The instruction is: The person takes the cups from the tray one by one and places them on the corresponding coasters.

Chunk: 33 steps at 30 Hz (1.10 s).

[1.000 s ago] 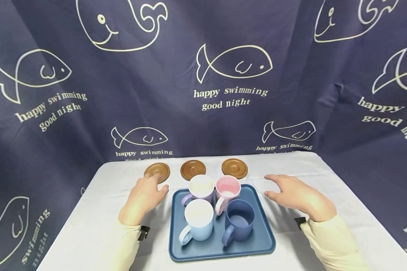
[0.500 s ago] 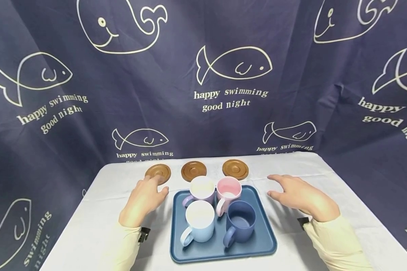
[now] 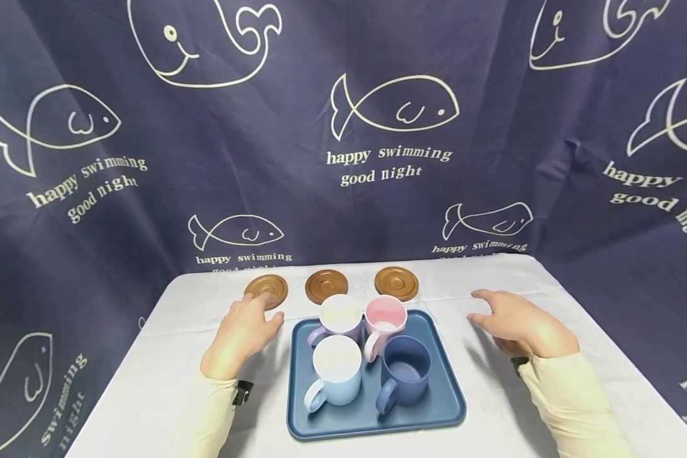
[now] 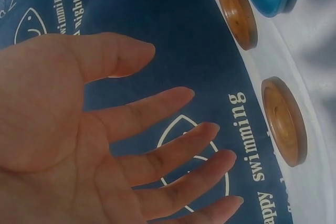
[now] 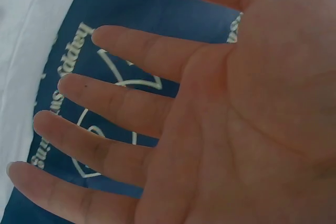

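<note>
Four pastel mugs (image 3: pixel 372 350), blue tray (image 3: pixel 443 407)

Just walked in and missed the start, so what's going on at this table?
A person has both hands open over a white table, holding nothing. The left hand is beside the blue tray, near the leftmost wooden coaster; the right hand is on the tray's other side. Four mugs stand on the tray: lilac, pink, light blue and dark blue. Two more coasters lie behind the tray.
</note>
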Motion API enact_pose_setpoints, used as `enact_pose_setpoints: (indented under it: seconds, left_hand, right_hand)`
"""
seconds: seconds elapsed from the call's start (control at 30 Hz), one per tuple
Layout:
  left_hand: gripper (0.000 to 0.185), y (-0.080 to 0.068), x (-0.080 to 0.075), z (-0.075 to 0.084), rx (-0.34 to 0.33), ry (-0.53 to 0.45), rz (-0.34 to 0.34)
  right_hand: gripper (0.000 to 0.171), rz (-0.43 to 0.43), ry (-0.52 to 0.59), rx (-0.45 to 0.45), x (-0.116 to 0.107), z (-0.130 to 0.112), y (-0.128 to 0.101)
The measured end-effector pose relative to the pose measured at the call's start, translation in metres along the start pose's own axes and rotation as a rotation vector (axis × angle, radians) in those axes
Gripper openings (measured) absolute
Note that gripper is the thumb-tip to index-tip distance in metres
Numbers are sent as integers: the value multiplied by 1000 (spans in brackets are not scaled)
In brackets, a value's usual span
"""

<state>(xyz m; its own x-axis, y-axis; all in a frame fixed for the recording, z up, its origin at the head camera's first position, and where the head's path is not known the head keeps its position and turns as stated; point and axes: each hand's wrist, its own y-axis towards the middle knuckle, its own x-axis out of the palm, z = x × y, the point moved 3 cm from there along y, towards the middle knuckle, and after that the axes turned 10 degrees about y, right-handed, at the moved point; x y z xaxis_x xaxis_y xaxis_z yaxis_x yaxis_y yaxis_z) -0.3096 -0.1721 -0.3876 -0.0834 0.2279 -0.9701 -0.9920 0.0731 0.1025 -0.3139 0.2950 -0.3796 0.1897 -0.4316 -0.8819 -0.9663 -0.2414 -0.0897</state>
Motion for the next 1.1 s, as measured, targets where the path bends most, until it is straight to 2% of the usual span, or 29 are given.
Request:
enact_pose_setpoints:
  seconds: [0.2, 0.37, 0.5, 0.67, 0.97, 1.1]
  left_hand:
    - [48, -1, -1, -3, -9, -12, -15]
    - [49, -1, -1, -4, -6, -16, -29]
    - [49, -1, 0, -5, -12, -12, -31]
    - [49, 0, 1, -6, -11, -16, -29]
    - [48, 0, 1, -7, -7, -15, -28]
    - [47, 1, 1, -8, -5, -12, -23]
  right_hand:
    - [62, -4, 0, 17, 4, 18, 4]
    - [62, 25, -79, 16, 10, 33, 8]
    - [64, 16, -115, 59, 15, 47, 6]
    - [68, -19, -112, 119, 17, 61, 4]
    - [70, -53, -66, 157, 21, 73, -6]
    - [73, -45, -84, 147, 25, 77, -7]
